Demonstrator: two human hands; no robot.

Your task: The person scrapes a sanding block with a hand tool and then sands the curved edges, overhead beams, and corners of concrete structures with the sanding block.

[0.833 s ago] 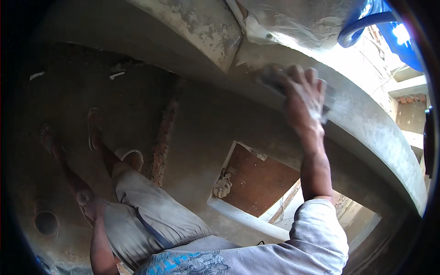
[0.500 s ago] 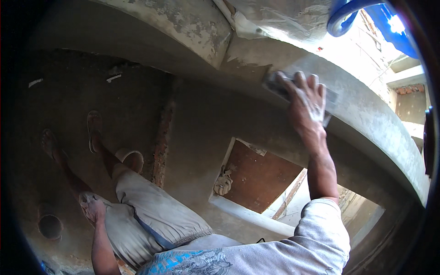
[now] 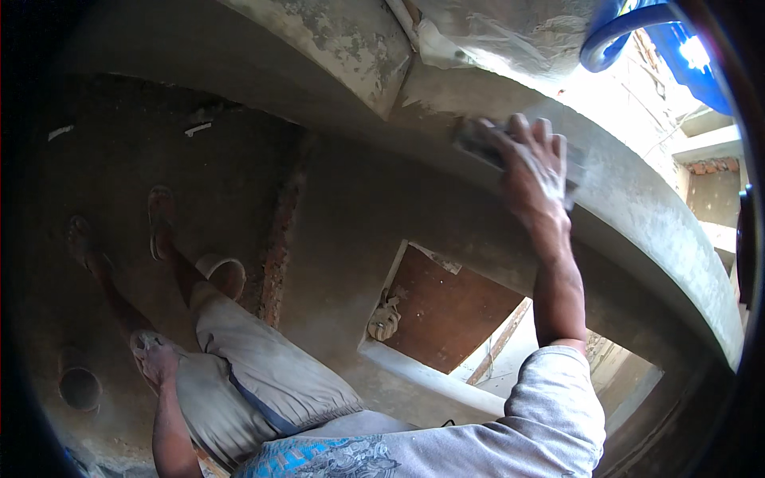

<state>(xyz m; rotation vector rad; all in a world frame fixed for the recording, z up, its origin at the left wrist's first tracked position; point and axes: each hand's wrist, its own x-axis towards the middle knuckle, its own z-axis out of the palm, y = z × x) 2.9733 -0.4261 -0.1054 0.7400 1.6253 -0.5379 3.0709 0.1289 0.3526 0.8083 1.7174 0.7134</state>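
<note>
My right hand (image 3: 532, 171) is raised and wrapped over a flat, dark plastering float (image 3: 480, 145). The float lies against the curved face of a grey cement beam (image 3: 637, 199). White dust or plaster coats the back of that hand. Down by my knee, my left hand (image 3: 162, 362) is closed, its fingers curled near a small greyish-white lump (image 3: 145, 341). I cannot make out whether this lump is held or what it is. A darker, rough patch (image 3: 434, 111) of the beam shows just left of the float.
Below the beam is a wall opening with a brown board (image 3: 446, 307) and a pale ledge (image 3: 414, 370). Two pipe ends (image 3: 227, 276) jut out near my legs. A blue curved plastic object (image 3: 637, 32) is at upper right, beside plastic sheeting (image 3: 510, 40). A rough brick strip (image 3: 279, 263) runs past my knees.
My right hand and the float have slid slightly left along the beam, closer to the inner corner. The whole view has shifted a little. My left hand stays by the knee.
</note>
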